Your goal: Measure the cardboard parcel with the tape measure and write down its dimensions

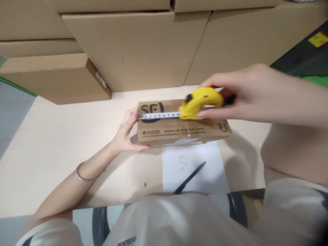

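Note:
A brown cardboard box [174, 131] with dark "SF" print sits on the pale desk. My left hand [127, 132] grips its left end, thumb low at the front edge and fingers at the upper left corner, where the end of the tape is. My right hand [238, 94] is closed round a yellow tape measure [201, 99] above the top of the box. From it the white blade [164, 115] runs left along the box, with numbers up to about 9 showing. The right fingers are partly hidden behind the tape measure.
A sheet of paper [169, 171] with handwriting lies in front of the box, a black pen [190, 178] across it. Large cartons [138, 51] stand along the back of the desk [64, 136]. A flatter carton [51, 80] leans at the back left.

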Demonstrator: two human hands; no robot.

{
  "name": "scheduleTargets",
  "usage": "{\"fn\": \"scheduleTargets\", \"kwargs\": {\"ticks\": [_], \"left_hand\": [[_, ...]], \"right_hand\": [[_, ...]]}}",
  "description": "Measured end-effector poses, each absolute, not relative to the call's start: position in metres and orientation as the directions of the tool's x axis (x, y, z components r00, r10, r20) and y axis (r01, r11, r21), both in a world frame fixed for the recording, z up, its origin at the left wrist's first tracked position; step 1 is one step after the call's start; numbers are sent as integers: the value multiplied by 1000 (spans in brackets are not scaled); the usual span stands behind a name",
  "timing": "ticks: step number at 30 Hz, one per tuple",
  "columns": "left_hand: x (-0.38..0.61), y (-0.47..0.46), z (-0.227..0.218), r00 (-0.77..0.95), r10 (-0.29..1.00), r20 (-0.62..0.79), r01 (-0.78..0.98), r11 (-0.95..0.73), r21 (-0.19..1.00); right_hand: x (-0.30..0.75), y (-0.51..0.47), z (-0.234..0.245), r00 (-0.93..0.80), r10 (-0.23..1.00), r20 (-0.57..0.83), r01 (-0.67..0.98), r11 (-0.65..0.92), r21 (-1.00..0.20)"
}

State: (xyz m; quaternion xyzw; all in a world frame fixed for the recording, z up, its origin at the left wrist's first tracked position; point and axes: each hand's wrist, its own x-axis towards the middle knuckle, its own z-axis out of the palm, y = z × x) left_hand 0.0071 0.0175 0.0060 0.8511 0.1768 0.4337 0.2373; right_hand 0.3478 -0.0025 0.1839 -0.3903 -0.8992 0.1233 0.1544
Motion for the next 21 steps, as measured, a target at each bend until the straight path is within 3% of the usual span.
{"fn": "scheduleTargets", "kwargs": {"ticks": [6,8,11,13,16,18,21], "left_hand": [[8,12,0,503,647,574,48,-684,728],[11,8,3,471,680,561,40,-652,757],[21,-2,20,361,776,517,-25,-547,837],[31,-8,34,256,893,371,-84,-362,928],[44,-11,48,249,967,48,-204,4,979],[49,-9,49,303,947,-110,-197,175,965],[53,-3,44,382,903,-195,-135,264,955]], "right_hand": [[261,4,174,-772,572,278,499,816,-292],[261,4,176,-784,550,289,487,833,-264],[279,2,190,-723,547,422,495,836,-236],[292,-1,199,-632,590,503,496,806,-323],[303,-7,199,-541,686,487,432,723,-539],[303,-7,186,-581,720,380,396,658,-640],[301,-1,154,-664,730,161,431,549,-716]]}}
